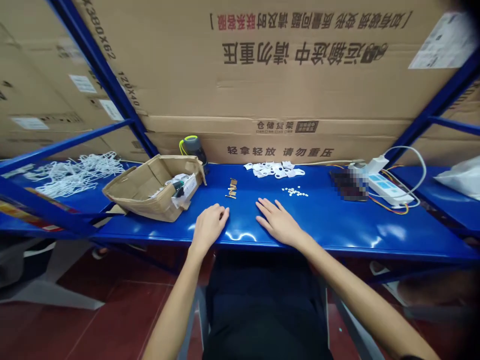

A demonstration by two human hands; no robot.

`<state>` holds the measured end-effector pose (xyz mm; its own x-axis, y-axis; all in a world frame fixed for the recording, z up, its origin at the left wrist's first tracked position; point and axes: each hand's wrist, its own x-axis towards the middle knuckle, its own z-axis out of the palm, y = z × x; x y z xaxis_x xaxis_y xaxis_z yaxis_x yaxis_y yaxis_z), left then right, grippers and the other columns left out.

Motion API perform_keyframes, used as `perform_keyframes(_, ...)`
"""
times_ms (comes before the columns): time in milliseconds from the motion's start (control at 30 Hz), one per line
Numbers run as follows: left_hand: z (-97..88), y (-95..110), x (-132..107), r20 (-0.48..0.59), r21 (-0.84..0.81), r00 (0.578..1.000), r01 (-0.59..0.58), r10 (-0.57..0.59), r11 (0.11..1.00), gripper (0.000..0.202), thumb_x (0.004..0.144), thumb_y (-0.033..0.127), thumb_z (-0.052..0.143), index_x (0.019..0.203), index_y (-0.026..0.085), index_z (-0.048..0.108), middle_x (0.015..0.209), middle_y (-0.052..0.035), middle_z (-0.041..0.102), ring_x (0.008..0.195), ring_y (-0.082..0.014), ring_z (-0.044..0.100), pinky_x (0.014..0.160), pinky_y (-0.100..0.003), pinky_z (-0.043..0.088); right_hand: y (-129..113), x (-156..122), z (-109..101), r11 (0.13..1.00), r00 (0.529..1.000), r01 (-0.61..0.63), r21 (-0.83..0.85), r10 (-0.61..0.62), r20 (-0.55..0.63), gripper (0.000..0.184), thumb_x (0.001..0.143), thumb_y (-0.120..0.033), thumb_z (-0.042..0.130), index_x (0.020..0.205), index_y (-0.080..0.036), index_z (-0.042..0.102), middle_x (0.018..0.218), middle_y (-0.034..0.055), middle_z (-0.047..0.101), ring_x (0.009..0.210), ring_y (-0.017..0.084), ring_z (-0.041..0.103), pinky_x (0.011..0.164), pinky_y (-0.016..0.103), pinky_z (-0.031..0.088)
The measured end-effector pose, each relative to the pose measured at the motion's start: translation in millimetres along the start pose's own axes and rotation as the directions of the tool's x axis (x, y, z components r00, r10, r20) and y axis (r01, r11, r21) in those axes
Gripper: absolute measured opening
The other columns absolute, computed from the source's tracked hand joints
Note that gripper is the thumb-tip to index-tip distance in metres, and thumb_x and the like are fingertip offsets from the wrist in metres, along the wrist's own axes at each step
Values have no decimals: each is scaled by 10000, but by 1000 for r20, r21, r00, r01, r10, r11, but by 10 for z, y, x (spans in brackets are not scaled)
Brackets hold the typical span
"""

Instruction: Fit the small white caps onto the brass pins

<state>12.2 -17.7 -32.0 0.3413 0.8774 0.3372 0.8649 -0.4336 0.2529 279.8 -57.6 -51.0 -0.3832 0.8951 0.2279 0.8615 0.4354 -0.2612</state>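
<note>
My left hand (210, 227) rests on the front of the blue shelf top (240, 220), its fingers loosely curled with the thumb beside them. Nothing shows in it. Lying palm down and spread on the same surface, my right hand (279, 222) is open and holds nothing. Beyond the left hand sit several small brass-coloured metal pieces (231, 188) in a short column. Small white round pieces (295, 191) are scattered just past my right fingertips. Farther back, against the cardboard, is a pile of white plastic parts with ring-shaped holes (275, 170).
An open cardboard box (144, 187) with white items stands at left, a dark bottle (195, 147) behind it. White hook-like strips (78, 172) heap farther left. At right are a blurred dark object (348, 184) and a power strip (390, 188) with cables. Blue posts flank the shelf.
</note>
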Motion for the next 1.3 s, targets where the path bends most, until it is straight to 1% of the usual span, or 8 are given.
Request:
perform_keyframes(167, 16, 38, -93, -23, -9, 999, -40, 40, 999, 408, 1085, 390, 426, 730, 215, 523, 827, -45, 617, 808, -210, 568, 763, -335, 378, -100, -529, -56, 990, 998, -40, -132, 34, -50, 621, 1121, -525, 288, 1653, -217, 379, 1700, 111, 363, 1600, 296, 301, 1297, 618, 253)
perform_keyframes(533, 37, 21, -91, 26, 3, 999, 33, -33, 999, 507, 1083, 468, 419, 658, 223, 544, 630, -27, 604, 696, -215, 600, 785, -353, 386, -162, -618, -32, 979, 988, -23, -201, -9, -154, 494, 1114, -407, 369, 1520, -227, 585, 1583, 131, 553, 1485, 333, 496, 1201, 582, 401)
perform_keyframes(667, 51, 9, -91, 32, 5, 999, 21, -21, 1000, 573, 1085, 491, 393, 595, 222, 519, 589, -34, 585, 673, -216, 588, 796, -368, 384, -178, -655, -30, 977, 979, 8, -214, -51, -195, 433, 1109, -353, 386, 1407, -228, 673, 1439, 130, 676, 1318, 331, 620, 1062, 532, 485)
perform_keyframes(833, 57, -1, -81, 31, -1, 999, 20, -20, 1000, 597, 1076, 498, 401, 558, 219, 503, 573, -38, 574, 650, -215, 576, 781, -368, 373, -185, -663, -34, 960, 967, 27, -277, -96, -238, 358, 1107, -310, 398, 1236, -215, 718, 1236, 135, 734, 1096, 302, 657, 919, 472, 475)
perform_keyframes(967, 49, 3, -79, 30, -26, 999, 27, -26, 999, 587, 1078, 495, 394, 576, 217, 515, 582, -32, 582, 646, -205, 575, 782, -359, 366, -184, -665, -33, 946, 963, -5, -323, -82, -256, 355, 1109, -307, 393, 972, -230, 711, 918, 103, 690, 847, 261, 609, 762, 423, 437)
perform_keyframes(1033, 45, 2, -80, 34, -34, 999, 29, -28, 999, 583, 1079, 494, 393, 582, 215, 515, 586, -30, 584, 650, -203, 576, 790, -357, 367, -187, -663, -36, 945, 963, -16, -326, -74, -261, 366, 1111, -314, 392, 919, -231, 692, 860, 91, 659, 806, 253, 589, 738, 415, 427)
perform_keyframes(1200, 32, 7, -92, 12, -44, 999, 32, -31, 999, 531, 1084, 479, 410, 630, 213, 485, 649, -21, 593, 683, -196, 578, 766, -349, 371, -203, -654, -62, 962, 962, 13, -273, -86, -259, 318, 1114, -303, 397, 1152, -205, 697, 1152, 129, 722, 1015, 273, 645, 863, 428, 458)
perform_keyframes(1300, 18, 13, -103, -41, -68, 999, 24, -27, 997, 404, 1079, 452, 443, 765, 223, 556, 788, -28, 628, 782, -207, 598, 768, -335, 409, -209, -651, -67, 972, 957, 9, -233, -76, -279, 293, 1110, -302, 419, 1187, -202, 683, 1306, 137, 697, 1168, 293, 629, 953, 442, 458)
